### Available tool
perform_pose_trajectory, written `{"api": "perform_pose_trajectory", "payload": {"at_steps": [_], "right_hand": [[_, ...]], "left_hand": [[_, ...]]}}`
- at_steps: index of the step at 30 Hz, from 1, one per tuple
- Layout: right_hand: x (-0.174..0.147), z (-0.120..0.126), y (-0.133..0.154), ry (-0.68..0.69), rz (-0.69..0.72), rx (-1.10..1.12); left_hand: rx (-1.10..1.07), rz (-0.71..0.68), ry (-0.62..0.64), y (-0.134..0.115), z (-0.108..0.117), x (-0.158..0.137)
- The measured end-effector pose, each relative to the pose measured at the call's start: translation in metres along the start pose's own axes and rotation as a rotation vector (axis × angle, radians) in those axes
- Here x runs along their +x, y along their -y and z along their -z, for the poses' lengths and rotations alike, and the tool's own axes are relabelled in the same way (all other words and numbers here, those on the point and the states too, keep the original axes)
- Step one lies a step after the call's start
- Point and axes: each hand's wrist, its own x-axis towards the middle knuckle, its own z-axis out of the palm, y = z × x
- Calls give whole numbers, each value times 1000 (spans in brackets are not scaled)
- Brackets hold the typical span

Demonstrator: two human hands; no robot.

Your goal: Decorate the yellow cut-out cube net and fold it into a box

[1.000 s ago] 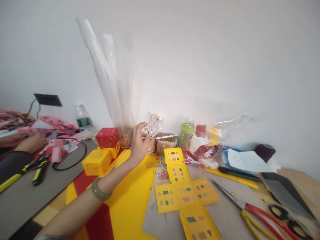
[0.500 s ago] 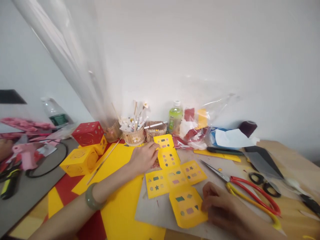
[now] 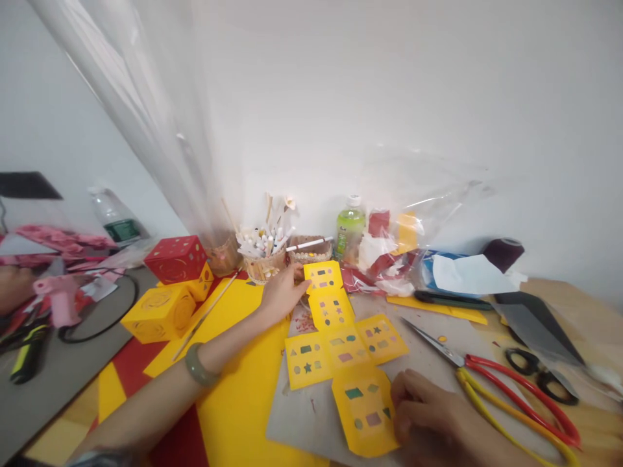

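Note:
A yellow paper box net [image 3: 342, 342], with small shapes in grey, green and pink on its panels, lies unfolded in a cross shape on a grey board [image 3: 292, 421]. My left hand [image 3: 283, 293], with a green bangle on its wrist, pinches the left edge of the far panel, which tilts up a little. At the near panel's right edge, my right hand [image 3: 428, 408] has its fingers curled together against the paper; the fingertips are partly hidden. Large scissors [image 3: 467, 363] with red and yellow handles lie right of my right hand.
To the left are a red paper cube [image 3: 176, 258], a yellow paper cube [image 3: 158, 312], a pink glue gun [image 3: 57, 299] and another person's hand [image 3: 17, 283]. A pen basket [image 3: 265, 267] and a green bottle [image 3: 350, 227] stand by the wall. Black scissors [image 3: 540, 376] lie right.
The view has shifted slightly, moving the scene a little to the right. Both hands stay at the yellow paper net; its far panel now stands slightly more raised.

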Motion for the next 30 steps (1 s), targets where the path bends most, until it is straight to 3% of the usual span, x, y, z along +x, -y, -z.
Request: {"api": "perform_pose_trajectory", "payload": {"at_steps": [4, 11, 18, 22, 27, 30], "right_hand": [[4, 3, 3, 98, 62, 6], [12, 23, 9, -31, 60, 111], [58, 44, 13, -346, -133, 304], [76, 39, 7, -385, -194, 490], [74, 26, -4, -393, -189, 617], [71, 24, -9, -375, -227, 743]], "left_hand": [[-167, 37, -2, 6, -9, 13], [-341, -32, -6, 2, -6, 14], [-401, -291, -83, -24, 9, -23], [-390, -485, -111, -32, 11, -46], [-316, -795, -213, -33, 5, -56], [-367, -751, -179, -33, 2, -58]]}}
